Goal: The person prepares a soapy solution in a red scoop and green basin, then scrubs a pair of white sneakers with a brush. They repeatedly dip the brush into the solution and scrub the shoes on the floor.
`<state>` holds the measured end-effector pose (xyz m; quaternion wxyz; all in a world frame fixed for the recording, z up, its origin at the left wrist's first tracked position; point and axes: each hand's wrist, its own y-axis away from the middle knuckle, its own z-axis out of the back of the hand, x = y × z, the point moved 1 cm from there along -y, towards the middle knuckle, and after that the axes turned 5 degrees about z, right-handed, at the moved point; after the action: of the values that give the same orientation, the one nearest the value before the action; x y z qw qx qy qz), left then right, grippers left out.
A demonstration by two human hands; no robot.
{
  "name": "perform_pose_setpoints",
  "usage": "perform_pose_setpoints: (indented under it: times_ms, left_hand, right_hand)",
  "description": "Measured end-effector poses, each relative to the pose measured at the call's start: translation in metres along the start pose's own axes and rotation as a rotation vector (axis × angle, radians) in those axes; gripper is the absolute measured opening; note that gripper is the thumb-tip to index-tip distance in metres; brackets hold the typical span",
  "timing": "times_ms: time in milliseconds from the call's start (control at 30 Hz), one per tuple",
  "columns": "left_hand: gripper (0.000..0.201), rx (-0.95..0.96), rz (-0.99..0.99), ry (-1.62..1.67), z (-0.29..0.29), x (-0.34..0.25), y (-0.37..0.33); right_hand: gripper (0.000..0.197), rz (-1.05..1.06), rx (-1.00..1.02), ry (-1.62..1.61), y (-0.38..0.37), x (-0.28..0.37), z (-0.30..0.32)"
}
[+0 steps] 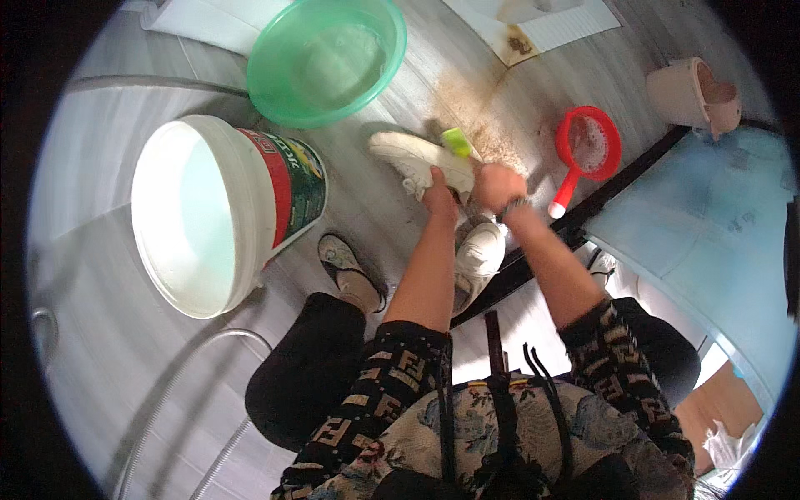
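A white sneaker point(412, 157) lies on its side above the floor in front of me, toe to the left. My left hand point(439, 197) is closed on its near side, thumb over the upper. Closed in a fist by the heel, my right hand point(500, 187) grips a brush point(456, 142) with a bright green head that touches the sneaker's far edge. The fingers cover most of the brush's handle, and its bristles are too blurred to make out. Just below both hands stands a second white sneaker point(482, 250).
To the left, a large white bucket point(262, 208) stands near a green basin point(258, 75) of water. A red dipper point(612, 146) holding foamy water lies right, before a pinkish container point(673, 93) and a blue glassy panel point(692, 208). A hose point(171, 392) curves at lower left.
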<state>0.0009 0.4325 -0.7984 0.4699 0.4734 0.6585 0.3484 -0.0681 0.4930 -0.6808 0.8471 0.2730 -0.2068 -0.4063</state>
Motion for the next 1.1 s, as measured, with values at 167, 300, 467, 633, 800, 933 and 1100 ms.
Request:
perform_pose_setpoints:
  times_ms: [167,300,467,633,800,933,1100]
  left_hand:
    - [0.051,0.075,0.015,0.012,-0.004,-0.004,0.013]
    - [0.051,-0.079,0.039,0.020,-0.005,0.002,0.016]
    - [0.055,-0.058,0.072,-0.052,-0.013,-0.010,0.038]
    - [0.052,-0.029,-0.049,0.041,-0.008,-0.002,0.008]
    - [0.044,0.005,0.020,0.000,-0.019,-0.001,0.024]
    - [0.046,0.059,0.023,0.061,-0.009,0.010,0.007]
    - [0.041,0.088,0.028,0.027,0.009,-0.015,0.014]
  right_hand:
    - [0.030,0.012,-0.112,-0.129,0.019,-0.008,-0.007]
    - [0.031,-0.139,-0.105,-0.129,0.003,-0.051,-0.018]
    - [0.037,-0.067,-0.076,-0.048,0.018,-0.047,-0.056]
    - [0.042,0.017,-0.235,-0.107,0.026,-0.042,-0.028]
    - [0.046,0.005,-0.211,-0.113,0.029,-0.031,-0.042]
    - [0.039,-0.183,-0.392,-0.117,-0.007,-0.117,-0.052]
    - [0.034,-0.494,-0.380,-0.209,0.001,-0.166,0.000]
